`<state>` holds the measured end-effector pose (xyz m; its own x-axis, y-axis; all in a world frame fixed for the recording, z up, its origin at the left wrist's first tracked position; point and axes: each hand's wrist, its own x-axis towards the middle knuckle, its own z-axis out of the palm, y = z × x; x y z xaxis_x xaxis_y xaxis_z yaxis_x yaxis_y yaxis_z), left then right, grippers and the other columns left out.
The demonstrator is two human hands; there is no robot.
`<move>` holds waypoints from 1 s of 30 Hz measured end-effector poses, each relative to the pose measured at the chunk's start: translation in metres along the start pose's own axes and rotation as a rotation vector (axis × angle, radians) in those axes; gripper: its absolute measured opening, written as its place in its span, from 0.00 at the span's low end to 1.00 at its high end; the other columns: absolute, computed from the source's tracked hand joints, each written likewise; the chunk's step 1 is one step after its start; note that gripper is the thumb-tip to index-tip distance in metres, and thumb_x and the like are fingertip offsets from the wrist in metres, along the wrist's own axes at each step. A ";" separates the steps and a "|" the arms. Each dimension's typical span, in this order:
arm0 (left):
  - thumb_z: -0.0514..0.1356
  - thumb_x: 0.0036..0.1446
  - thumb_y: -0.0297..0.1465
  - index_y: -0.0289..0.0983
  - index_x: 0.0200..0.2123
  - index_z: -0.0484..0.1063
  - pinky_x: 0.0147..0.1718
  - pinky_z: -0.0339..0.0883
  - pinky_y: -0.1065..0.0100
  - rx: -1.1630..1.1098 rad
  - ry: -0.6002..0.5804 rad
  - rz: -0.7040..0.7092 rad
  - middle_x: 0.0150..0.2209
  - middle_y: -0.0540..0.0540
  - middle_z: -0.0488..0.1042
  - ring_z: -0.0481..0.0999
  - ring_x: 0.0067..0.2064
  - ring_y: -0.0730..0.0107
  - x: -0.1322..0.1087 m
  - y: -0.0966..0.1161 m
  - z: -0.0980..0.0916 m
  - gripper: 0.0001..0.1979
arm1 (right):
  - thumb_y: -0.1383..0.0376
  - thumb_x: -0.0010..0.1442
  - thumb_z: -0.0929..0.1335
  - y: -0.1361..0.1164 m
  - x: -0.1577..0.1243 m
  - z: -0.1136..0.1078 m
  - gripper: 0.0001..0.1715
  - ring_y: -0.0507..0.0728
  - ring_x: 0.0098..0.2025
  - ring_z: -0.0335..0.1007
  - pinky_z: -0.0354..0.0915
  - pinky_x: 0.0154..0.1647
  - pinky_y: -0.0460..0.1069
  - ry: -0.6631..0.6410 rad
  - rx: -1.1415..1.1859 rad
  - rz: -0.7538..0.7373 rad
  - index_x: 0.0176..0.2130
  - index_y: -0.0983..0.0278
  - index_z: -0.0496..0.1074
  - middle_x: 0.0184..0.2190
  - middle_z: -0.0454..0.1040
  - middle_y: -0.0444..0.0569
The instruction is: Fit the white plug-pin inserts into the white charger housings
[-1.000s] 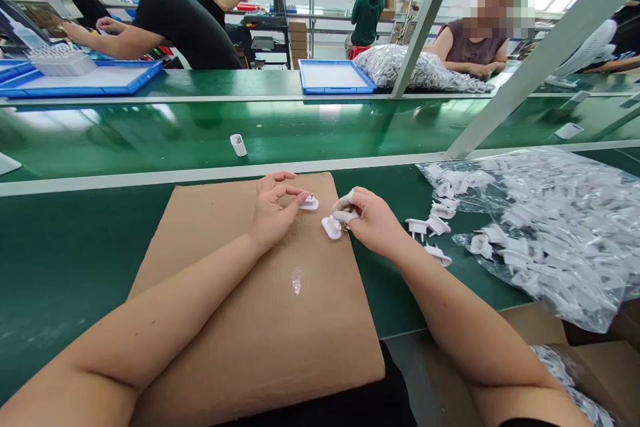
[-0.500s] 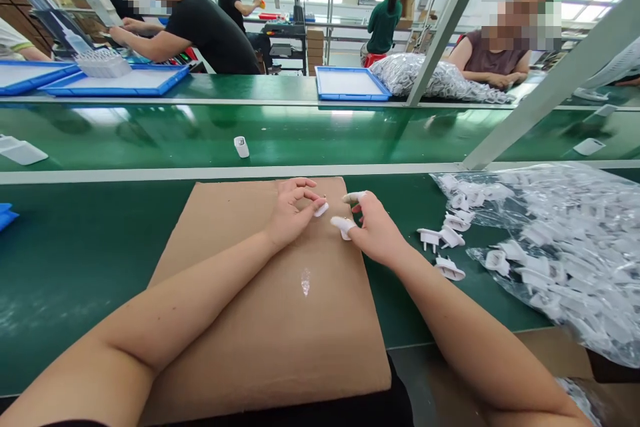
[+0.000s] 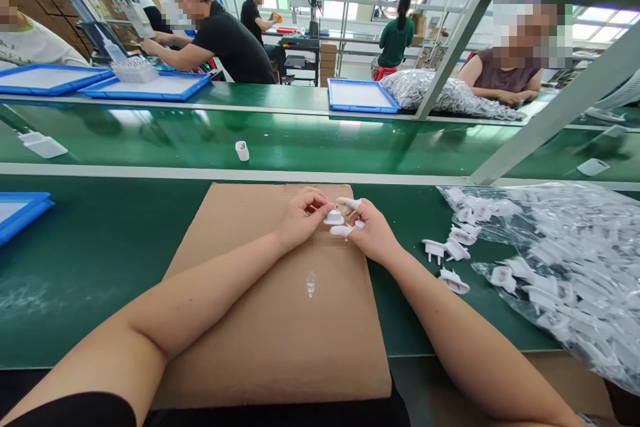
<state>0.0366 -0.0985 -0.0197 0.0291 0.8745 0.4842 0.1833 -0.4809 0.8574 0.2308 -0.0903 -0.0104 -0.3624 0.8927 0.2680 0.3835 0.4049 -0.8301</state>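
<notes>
My left hand (image 3: 304, 217) is above the far part of a cardboard sheet (image 3: 280, 320), its thumb and fingers pinched on a small white plastic plug part (image 3: 334, 217). Close on its right is my right hand (image 3: 373, 230), with white finger covers on thumb and forefinger. These two fingertips are apart, on either side of the plug part's right end; whether they touch it I cannot tell. A second small white piece (image 3: 359, 224) shows inside the right hand's curled fingers, mostly hidden. Loose white plug parts (image 3: 453, 280) with pins lie right of the cardboard.
A clear plastic bag (image 3: 565, 280) of white plug parts spreads over the right side. Blue-rimmed trays (image 3: 363, 95) stand beyond the green belt (image 3: 300, 140), which carries a white adapter (image 3: 242, 151). A slanting metal post (image 3: 540, 113) rises at right. Several people work across the line.
My hands have come closer together, with the right fingertips now around the left hand's plug part. The camera view has shifted a little, and a person at far left shows more.
</notes>
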 end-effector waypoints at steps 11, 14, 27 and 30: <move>0.57 0.65 0.35 0.35 0.36 0.69 0.31 0.74 0.65 0.102 0.225 -0.548 0.34 0.42 0.74 0.78 0.33 0.63 0.048 -0.020 -0.003 0.09 | 0.61 0.52 0.73 0.008 -0.004 0.016 0.09 0.54 0.32 0.67 0.63 0.32 0.49 -0.063 -0.001 0.104 0.35 0.61 0.75 0.35 0.72 0.47; 0.61 0.63 0.32 0.36 0.38 0.71 0.49 0.73 0.58 0.281 0.367 -0.493 0.44 0.40 0.73 0.76 0.47 0.58 0.080 -0.021 -0.049 0.05 | 0.60 0.53 0.73 0.008 -0.005 0.016 0.09 0.54 0.32 0.67 0.64 0.32 0.49 -0.077 -0.014 0.119 0.35 0.60 0.75 0.36 0.72 0.47; 0.64 0.43 0.24 0.29 0.69 0.53 0.68 0.50 0.53 1.036 0.281 -0.629 0.71 0.36 0.48 0.52 0.69 0.42 0.112 -0.072 -0.236 0.48 | 0.66 0.55 0.70 -0.002 -0.003 0.012 0.08 0.55 0.36 0.69 0.64 0.34 0.50 -0.174 -0.106 0.148 0.38 0.58 0.73 0.38 0.73 0.45; 0.62 0.40 0.20 0.30 0.61 0.66 0.66 0.56 0.60 1.011 0.221 -0.601 0.64 0.36 0.63 0.64 0.64 0.47 0.115 -0.077 -0.248 0.40 | 0.67 0.53 0.70 -0.002 -0.003 0.011 0.10 0.54 0.36 0.70 0.63 0.34 0.50 -0.176 -0.111 0.166 0.38 0.58 0.73 0.38 0.73 0.44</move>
<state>-0.2177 0.0234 0.0134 -0.4770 0.8647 0.1574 0.8025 0.3555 0.4793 0.2215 -0.0962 -0.0150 -0.4249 0.9046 0.0350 0.5376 0.2832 -0.7942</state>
